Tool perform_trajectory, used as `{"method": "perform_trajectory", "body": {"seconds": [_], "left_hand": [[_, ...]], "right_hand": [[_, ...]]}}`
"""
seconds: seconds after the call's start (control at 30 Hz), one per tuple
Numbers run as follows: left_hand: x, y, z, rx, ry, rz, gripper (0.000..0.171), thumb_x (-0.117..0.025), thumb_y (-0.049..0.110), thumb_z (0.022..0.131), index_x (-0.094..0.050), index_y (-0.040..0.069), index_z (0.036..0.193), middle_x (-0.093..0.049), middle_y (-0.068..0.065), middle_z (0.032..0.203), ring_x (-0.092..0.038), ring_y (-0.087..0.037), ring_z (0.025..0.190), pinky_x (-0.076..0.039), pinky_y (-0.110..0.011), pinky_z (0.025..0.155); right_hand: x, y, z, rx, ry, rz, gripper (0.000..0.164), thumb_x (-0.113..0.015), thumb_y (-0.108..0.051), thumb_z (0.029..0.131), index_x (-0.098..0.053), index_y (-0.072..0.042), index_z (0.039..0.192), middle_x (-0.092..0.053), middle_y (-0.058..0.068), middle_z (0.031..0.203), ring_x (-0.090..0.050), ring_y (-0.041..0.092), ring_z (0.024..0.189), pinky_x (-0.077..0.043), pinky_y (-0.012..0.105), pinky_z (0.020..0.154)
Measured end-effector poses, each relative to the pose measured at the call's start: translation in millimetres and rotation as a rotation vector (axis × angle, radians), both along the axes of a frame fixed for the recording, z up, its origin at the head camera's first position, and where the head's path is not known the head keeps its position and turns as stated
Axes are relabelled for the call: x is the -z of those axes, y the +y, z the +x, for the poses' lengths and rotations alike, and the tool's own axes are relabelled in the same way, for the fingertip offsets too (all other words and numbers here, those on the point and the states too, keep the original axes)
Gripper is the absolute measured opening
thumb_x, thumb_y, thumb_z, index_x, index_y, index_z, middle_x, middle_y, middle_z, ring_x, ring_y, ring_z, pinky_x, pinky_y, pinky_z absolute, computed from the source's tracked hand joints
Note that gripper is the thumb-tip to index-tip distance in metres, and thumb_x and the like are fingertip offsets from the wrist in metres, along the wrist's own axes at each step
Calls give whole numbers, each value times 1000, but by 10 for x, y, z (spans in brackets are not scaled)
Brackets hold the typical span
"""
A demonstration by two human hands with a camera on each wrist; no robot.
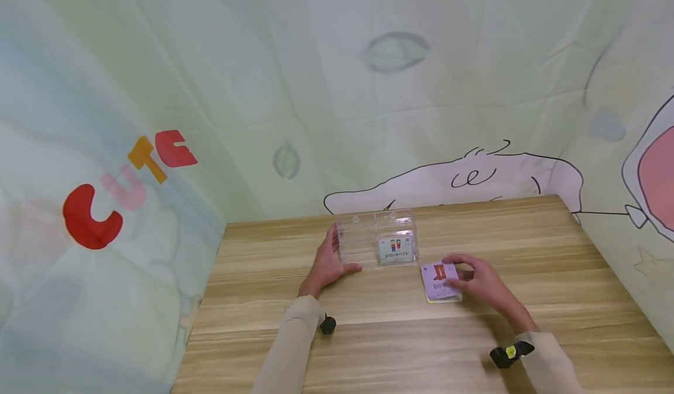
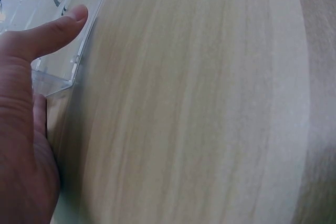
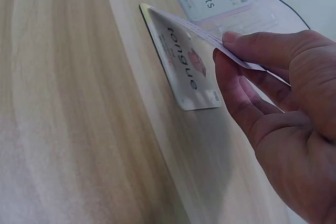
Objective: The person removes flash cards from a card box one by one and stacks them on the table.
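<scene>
A transparent plastic card holder (image 1: 358,242) with two columns of compartments stands at the table's back. My left hand (image 1: 327,262) holds its left side, fingers along the side and thumb (image 2: 58,32) across the front. A card (image 1: 396,249) reading "parents", with two small figures, sits in the lower right compartment. My right hand (image 1: 481,280) pinches a purple card (image 1: 438,274) with brown boots between thumb and fingers. Its near edge is raised over a card (image 3: 184,64) reading "tongue", which lies on the table. In the right wrist view the purple card appears edge-on.
The wooden table (image 1: 379,347) ends at the back and left against a printed cloth backdrop (image 1: 316,89). Black wrist cameras (image 1: 511,354) are strapped at both cuffs. The card holder stands left of and behind the loose cards.
</scene>
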State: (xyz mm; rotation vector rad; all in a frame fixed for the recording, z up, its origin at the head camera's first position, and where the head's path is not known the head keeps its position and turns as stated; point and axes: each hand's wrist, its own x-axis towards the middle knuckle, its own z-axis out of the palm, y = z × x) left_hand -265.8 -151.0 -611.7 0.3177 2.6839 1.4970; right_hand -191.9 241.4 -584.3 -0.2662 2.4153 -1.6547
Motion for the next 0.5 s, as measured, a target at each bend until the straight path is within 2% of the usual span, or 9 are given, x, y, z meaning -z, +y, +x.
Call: {"method": "perform_trajectory", "body": {"seconds": [0.2,0.37,0.5], "left_hand": [[5,0,-16,-4,-2,2,132,-101,26,67,-14,9,164,-35,-19,163,-39,-29,148,-33,-35,121],[-3,1,-10,0,-9,3,132,-101,27,67,-14,8,164,-33,-20,164,-38,-31,149,-32,-38,122],[-4,1,-7,1,-10,3,131,-101,27,67,-14,8,164,-33,-20,164,-38,-31,149,-32,-37,122]], "right_hand": [[50,13,11,-10,32,34,46,-81,4,85,-66,3,128,-65,24,124,-71,30,100,-62,28,76],[79,9,17,-10,44,94,46,-82,1,85,-66,2,128,-67,23,121,-72,28,96,-62,27,73],[108,0,11,-31,90,159,47,-84,-1,84,-66,4,127,-69,21,117,-72,27,94,-61,27,71]]}}
